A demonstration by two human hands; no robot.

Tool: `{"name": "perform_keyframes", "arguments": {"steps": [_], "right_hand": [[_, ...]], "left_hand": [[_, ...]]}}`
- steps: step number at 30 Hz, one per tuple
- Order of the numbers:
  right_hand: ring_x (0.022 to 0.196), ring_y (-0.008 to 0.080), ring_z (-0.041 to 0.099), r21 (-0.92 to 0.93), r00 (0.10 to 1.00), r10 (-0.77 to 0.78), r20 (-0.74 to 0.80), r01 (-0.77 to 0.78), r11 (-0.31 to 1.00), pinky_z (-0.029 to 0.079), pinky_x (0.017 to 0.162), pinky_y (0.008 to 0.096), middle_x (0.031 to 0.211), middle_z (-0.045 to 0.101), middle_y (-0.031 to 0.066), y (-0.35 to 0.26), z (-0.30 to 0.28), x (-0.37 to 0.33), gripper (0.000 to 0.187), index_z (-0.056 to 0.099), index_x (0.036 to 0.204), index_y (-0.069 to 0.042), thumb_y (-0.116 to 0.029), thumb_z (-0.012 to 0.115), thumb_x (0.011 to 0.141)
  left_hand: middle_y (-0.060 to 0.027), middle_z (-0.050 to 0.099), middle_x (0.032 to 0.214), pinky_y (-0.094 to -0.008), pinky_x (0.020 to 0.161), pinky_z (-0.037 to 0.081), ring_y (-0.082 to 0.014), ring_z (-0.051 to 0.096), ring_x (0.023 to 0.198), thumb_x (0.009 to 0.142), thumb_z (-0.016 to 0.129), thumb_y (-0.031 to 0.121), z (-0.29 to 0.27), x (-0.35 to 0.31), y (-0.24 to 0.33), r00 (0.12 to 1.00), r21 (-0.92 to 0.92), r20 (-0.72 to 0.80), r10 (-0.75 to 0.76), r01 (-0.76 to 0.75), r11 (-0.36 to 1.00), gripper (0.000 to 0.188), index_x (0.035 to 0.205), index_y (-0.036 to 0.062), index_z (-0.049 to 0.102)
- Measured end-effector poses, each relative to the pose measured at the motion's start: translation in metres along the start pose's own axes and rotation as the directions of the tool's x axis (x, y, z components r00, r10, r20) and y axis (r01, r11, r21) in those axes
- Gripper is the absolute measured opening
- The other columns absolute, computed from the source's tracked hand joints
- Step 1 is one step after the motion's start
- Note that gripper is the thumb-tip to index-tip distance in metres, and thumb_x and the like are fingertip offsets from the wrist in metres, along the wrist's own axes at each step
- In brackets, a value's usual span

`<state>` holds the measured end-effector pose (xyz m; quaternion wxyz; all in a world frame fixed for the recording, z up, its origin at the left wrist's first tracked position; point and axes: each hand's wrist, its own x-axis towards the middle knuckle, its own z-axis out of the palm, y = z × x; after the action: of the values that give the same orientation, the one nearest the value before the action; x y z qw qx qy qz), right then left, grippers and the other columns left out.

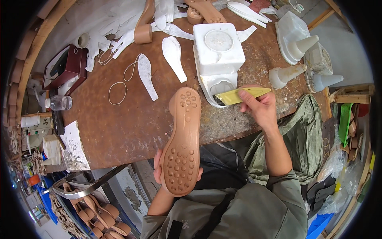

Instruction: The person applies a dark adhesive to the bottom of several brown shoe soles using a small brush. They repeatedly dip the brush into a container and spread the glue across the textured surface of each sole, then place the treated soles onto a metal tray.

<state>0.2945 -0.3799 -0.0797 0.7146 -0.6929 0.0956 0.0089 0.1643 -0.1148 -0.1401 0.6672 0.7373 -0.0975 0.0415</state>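
Clasped in left grip (158,169): brown sole (184,129), tread showing. Pinched in right grip (259,108): yellow strip (244,95), at mouth of white dispenser (220,51). Seemingly unfinished: white insoles (172,57) loose beyond left grip; any coating, cannot tell.

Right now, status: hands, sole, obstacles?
Left hand gripping tan sole, heel end pointing away. Right hand holding yellow tool, tip at white container. Closest possible obstacle: that container.

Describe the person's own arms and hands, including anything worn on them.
The right hand is bare: no glove, and no ring or watch shows on it or its wrist. The left hand is partly hidden, but what shows is ungloved too. Grey-green sleeves end well short of the wrists, leaving the forearms uncovered.
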Motion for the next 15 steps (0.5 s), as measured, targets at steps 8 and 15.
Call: {"name": "perform_keyframes", "arguments": {"steps": [8,15], "right_hand": [[0.051,0.0076,0.056,0.192,0.995,-0.095,0.038,0.086,0.978,0.042,0.045,0.0187,0.069,0.064,0.0074,-0.064,0.018,-0.056,0.013,0.064,0.092,0.007,-0.006,0.065,0.086],[0.056,0.0069,0.057,0.203,0.947,-0.318,-0.043,0.320,0.926,0.045,0.048,0.0180,0.076,0.065,0.0073,-0.074,0.056,-0.067,0.014,0.063,0.097,0.006,-0.003,0.064,0.087]], "left_hand": [[-0.0084,0.028,0.147,-0.0502,0.112,0.017,-0.0260,0.028,0.135,0.072,0.059,0.061,-0.004,0.008,0.060,0.903,-0.801,0.403,-0.153,0.267,-0.536,0.096,0.146,0.0176,0.017],[-0.0077,0.029,0.149,-0.0529,0.110,0.020,-0.0271,0.031,0.135,0.079,0.053,0.060,-0.013,-0.001,0.085,0.789,-0.796,0.590,-0.172,0.533,-0.286,0.089,0.148,0.0168,0.019]]}}
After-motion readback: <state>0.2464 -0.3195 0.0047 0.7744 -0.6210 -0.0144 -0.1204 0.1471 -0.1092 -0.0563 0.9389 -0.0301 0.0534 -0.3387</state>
